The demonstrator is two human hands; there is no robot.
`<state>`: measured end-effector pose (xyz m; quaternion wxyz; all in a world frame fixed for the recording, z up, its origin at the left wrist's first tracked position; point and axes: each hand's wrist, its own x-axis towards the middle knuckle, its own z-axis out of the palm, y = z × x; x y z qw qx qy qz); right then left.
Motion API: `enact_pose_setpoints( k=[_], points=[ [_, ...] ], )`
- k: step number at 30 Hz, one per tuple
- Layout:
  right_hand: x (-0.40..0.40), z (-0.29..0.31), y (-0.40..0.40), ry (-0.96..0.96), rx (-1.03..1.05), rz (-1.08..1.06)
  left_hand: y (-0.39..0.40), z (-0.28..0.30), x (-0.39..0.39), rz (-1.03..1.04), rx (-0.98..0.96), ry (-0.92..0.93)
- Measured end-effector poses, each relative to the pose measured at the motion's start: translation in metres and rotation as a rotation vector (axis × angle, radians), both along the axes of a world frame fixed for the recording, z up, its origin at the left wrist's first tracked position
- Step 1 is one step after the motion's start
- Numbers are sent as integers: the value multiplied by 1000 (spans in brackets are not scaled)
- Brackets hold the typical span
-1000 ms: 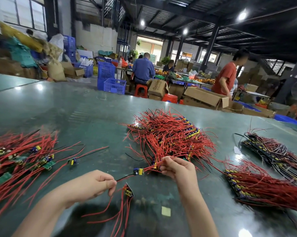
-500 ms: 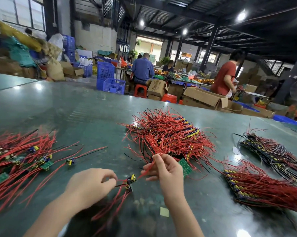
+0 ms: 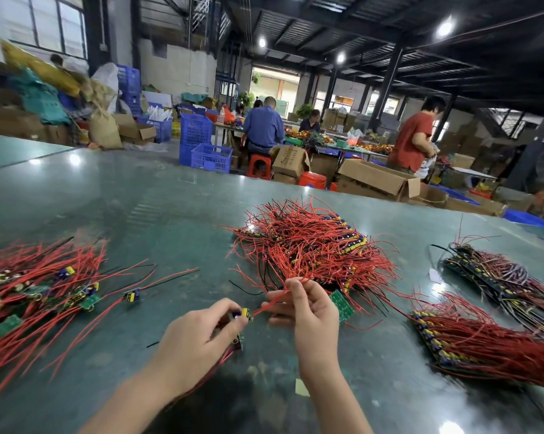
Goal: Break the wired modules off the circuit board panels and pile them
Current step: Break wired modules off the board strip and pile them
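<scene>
Left hand [image 3: 201, 336] pinches a small wired module with yellow and blue parts [image 3: 245, 313] just in front of the tangled heap of red-wired circuit board panels [image 3: 311, 245]; more freed modules hang under its palm. Right hand [image 3: 305, 308] pinches that module's red wires [image 3: 272, 300], other fingers loosely spread. Green circuit board piece [image 3: 342, 305] lies beside the right hand on the dark green desk [image 3: 139, 214]. Risk: tugging by the wires could tear solder joints, or snag the heap.
</scene>
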<state>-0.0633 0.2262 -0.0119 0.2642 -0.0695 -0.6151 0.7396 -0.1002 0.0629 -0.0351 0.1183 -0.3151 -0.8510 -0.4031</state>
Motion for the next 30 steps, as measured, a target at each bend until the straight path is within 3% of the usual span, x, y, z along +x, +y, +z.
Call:
enact_pose_setpoints(
  k=[6, 14, 23, 30],
  points=[
    [0, 0, -4, 0, -10, -7, 0, 5, 2, 205, -42, 170],
    [-1, -1, -10, 19, -104, -17, -1, 10, 2, 266, -59, 319],
    [-4, -6, -4, 30, -195, -46, 2, 6, 3, 255, -63, 347],
    [-9, -10, 3, -47, -111, 38, -11, 7, -12, 376, -132, 363]
  ],
)
